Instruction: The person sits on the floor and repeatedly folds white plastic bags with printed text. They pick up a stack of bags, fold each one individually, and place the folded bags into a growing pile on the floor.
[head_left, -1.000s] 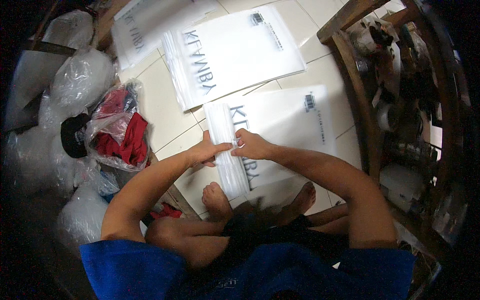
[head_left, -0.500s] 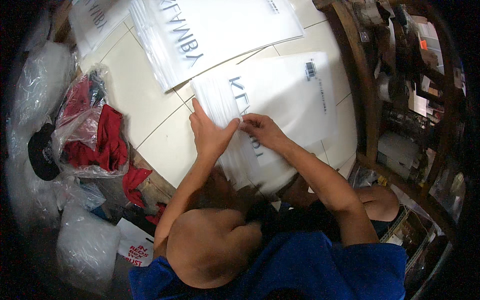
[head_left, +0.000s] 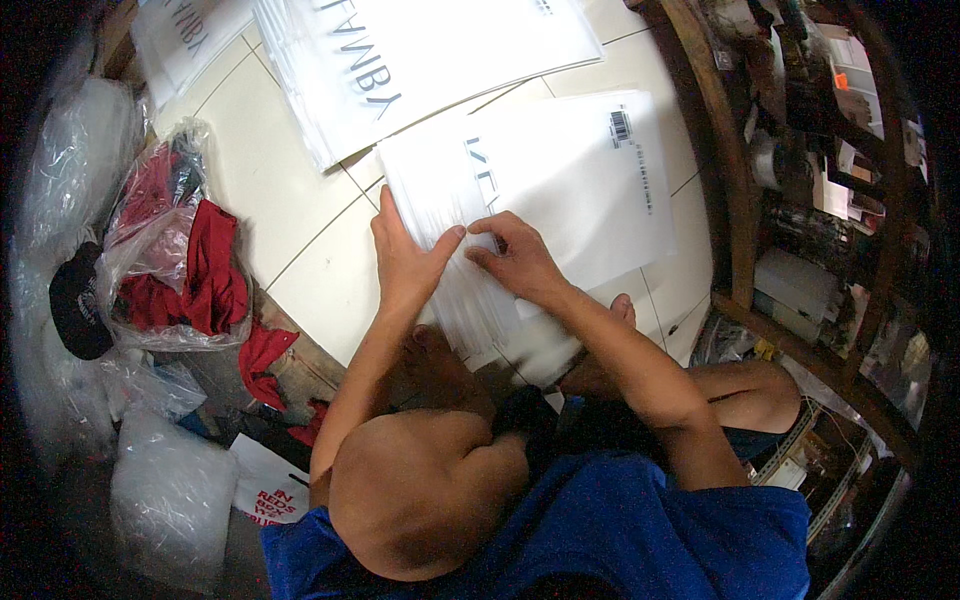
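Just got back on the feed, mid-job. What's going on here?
A person in a blue shirt is working with both bare hands at the nearest stack of flat white plastic sheets on a tiled floor. The left hand is at its left edge, thumb on top; the right hand is close by, index finger and thumb near that thumb. Whether either grips a sheet is unclear. A second stack lies just beyond.
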